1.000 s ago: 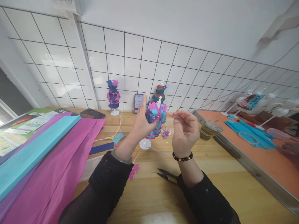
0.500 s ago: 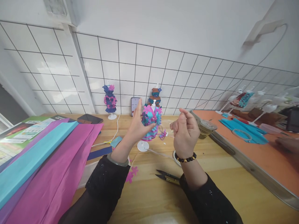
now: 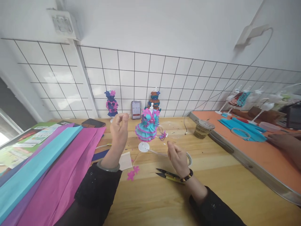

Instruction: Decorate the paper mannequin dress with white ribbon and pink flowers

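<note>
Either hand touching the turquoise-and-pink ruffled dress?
No: the left hand is apart, left of the turquoise-and-pink ruffled dress, and the right hand is nearer the camera, also with a visible gap.

Soft, bright light is entering from the left; pale reflections are shining on the tiles [image 3: 56, 73]. Wide-angle distortion is stretching the edges, and the far-right white stands [image 3: 266, 106] are looking blurred.

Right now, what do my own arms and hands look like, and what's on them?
Your left hand and right hand are ungloved. You wear black sleeves with small pale specks, a smooth greyish bangle on the left and a black-and-gold beaded bracelet on the right.
</note>
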Tool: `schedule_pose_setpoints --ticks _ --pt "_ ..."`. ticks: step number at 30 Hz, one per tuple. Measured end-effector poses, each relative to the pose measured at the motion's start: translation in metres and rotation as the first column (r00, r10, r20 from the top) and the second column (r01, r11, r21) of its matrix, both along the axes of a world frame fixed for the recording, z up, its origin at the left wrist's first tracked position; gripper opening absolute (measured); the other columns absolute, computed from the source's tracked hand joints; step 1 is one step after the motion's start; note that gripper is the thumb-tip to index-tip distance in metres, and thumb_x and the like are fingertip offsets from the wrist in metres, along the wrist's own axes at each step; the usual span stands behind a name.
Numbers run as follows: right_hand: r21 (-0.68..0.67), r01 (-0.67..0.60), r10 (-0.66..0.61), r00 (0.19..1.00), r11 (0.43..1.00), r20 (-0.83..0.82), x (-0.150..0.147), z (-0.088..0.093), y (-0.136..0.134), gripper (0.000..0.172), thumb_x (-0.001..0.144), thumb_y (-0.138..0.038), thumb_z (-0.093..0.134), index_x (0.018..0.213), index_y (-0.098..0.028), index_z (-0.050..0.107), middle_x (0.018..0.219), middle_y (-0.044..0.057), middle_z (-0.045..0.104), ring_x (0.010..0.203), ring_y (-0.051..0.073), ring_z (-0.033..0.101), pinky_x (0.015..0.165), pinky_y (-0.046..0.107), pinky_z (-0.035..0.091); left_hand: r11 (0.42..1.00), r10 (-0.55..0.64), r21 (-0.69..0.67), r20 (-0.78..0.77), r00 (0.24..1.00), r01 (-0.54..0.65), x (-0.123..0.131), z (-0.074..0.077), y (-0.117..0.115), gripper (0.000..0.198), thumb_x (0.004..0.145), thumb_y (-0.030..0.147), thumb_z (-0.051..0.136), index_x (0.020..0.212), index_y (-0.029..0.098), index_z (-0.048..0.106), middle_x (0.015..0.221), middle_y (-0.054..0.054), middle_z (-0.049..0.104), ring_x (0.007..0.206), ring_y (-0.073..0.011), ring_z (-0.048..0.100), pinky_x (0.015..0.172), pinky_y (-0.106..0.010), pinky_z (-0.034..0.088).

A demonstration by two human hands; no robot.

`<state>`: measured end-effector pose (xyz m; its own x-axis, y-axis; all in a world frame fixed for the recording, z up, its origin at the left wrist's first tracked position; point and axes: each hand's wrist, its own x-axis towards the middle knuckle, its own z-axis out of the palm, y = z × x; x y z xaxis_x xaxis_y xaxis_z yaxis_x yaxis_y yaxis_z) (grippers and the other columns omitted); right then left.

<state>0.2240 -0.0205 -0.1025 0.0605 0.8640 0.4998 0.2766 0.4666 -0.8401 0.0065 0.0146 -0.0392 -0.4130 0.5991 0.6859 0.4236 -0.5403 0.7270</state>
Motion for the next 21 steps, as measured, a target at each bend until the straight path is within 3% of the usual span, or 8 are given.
schedule_pose_setpoints --ticks 2,5,9,12,15,17,21 --pt "0.013 -0.090 0.088 0.991 0.996 0.104 -0.001 -0.012 -0.005 0.048 0.087 -0.042 0.042 0.045 -0.020 0.035 0.041 -0.005 0.036 0.040 0.008 0.036 0.043 0.023 0.029 0.998 0.057 -0.013 0.045 0.997 -0.057 0.002 -0.002 -0.009 0.030 0.086 0.042 0.043 0.078 0.018 0.058 0.078 -0.002 0.062 0.079 -0.0148 0.058 0.078 -0.029 0.043" --pt "0.036 -0.183 0.171 0.963 0.983 0.210 -0.006 -0.019 -0.012 0.046 0.089 -0.038 0.039 0.047 -0.019 0.036 0.044 -0.004 0.036 0.041 0.008 0.037 0.045 0.023 0.029 0.997 0.014 -0.074 0.003 1.000 -0.014 0.012 -0.011 -0.026 0.029 0.085 0.041 0.044 0.072 0.018 0.056 0.070 0.000 0.058 0.069 -0.0131 0.054 0.069 -0.026 0.042" --pt "0.049 -0.237 0.212 0.928 0.970 0.306 -0.011 -0.022 -0.016 0.044 0.090 -0.037 0.037 0.049 -0.019 0.039 0.047 -0.003 0.038 0.044 0.008 0.038 0.047 0.023 0.030 0.967 -0.209 -0.196 -0.255 0.944 0.161 0.028 -0.033 -0.054 0.026 0.085 0.037 0.046 0.069 0.019 0.058 0.068 -0.001 0.057 0.069 -0.0149 0.052 0.067 -0.027 0.039" --pt "0.035 -0.243 0.222 0.929 0.969 0.297 -0.011 -0.024 -0.016 0.045 0.090 -0.037 0.037 0.049 -0.019 0.041 0.047 -0.004 0.038 0.044 0.008 0.037 0.047 0.022 0.031 0.899 -0.399 -0.307 -0.278 0.874 0.313 0.035 -0.052 -0.072 0.027 0.084 0.037 0.046 0.074 0.021 0.063 0.073 -0.004 0.062 0.073 -0.0177 0.054 0.071 -0.029 0.039" --pt "0.013 -0.241 0.229 0.934 0.970 0.274 -0.011 -0.026 -0.016 0.044 0.090 -0.038 0.036 0.052 -0.019 0.044 0.045 -0.004 0.038 0.043 0.008 0.038 0.046 0.022 0.032 0.813 -0.502 -0.407 -0.130 0.855 0.416 0.036 -0.069 -0.084 0.034 0.084 0.043 0.044 0.081 0.020 0.068 0.077 -0.006 0.063 0.075 -0.0194 0.055 0.072 -0.030 0.040" --pt "0.007 -0.240 0.228 0.933 0.971 0.278 -0.011 -0.026 -0.016 0.042 0.090 -0.037 0.037 0.055 -0.018 0.047 0.045 -0.004 0.040 0.044 0.009 0.040 0.047 0.021 0.033 0.732 -0.537 -0.445 0.090 0.839 0.516 0.036 -0.079 -0.088 0.046 0.084 0.051 0.038 0.087 0.016 0.068 0.076 -0.007 0.061 0.067 -0.0170 0.053 0.065 -0.029 0.041" --pt "0.055 -0.252 0.227 0.934 0.966 0.277 -0.014 -0.028 -0.019 0.023 0.088 -0.032 0.044 0.079 -0.017 0.058 0.063 0.000 0.056 0.056 0.011 0.051 0.054 0.022 0.041 0.523 -0.511 -0.379 0.578 0.636 0.764 0.038 -0.089 -0.087 0.064 0.081 0.062 0.032 0.089 0.009 0.067 0.074 -0.009 0.060 0.056 -0.0135 0.050 0.050 -0.026 0.038"
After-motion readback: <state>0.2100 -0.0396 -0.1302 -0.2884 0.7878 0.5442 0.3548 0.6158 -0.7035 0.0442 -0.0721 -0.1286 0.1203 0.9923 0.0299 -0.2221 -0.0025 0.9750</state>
